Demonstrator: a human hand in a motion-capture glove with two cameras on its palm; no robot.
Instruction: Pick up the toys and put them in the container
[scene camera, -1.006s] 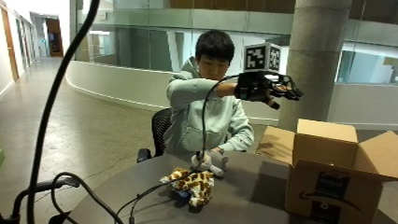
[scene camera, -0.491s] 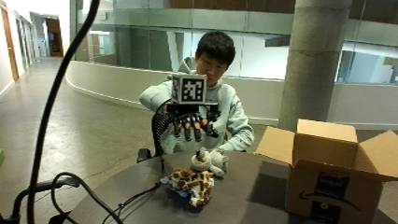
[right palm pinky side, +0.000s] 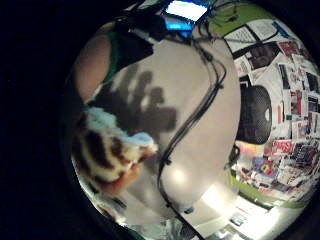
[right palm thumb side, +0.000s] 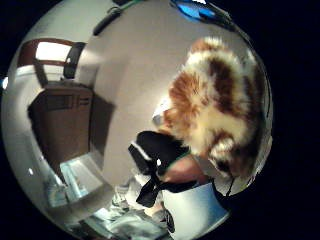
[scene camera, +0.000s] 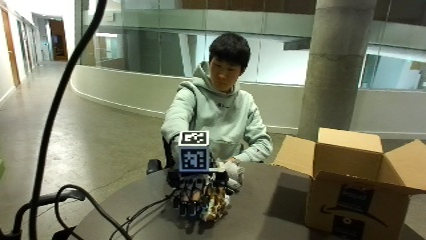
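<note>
Since 0.5 s earlier, the black-gloved right hand had descended from chest height onto the brown-and-white spotted plush toy lying on the round grey table. Fingers pointed down, spread over the plush, not yet closed. Recommended: curl all fingers around the body, lift vertically, then carry to the open cardboard box, well apart from the toy.

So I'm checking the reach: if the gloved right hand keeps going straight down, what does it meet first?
Probably the brown-and-white spotted plush toy on the round grey table; the black-gloved right hand hangs fingers-down right over it, perhaps touching already.
</note>
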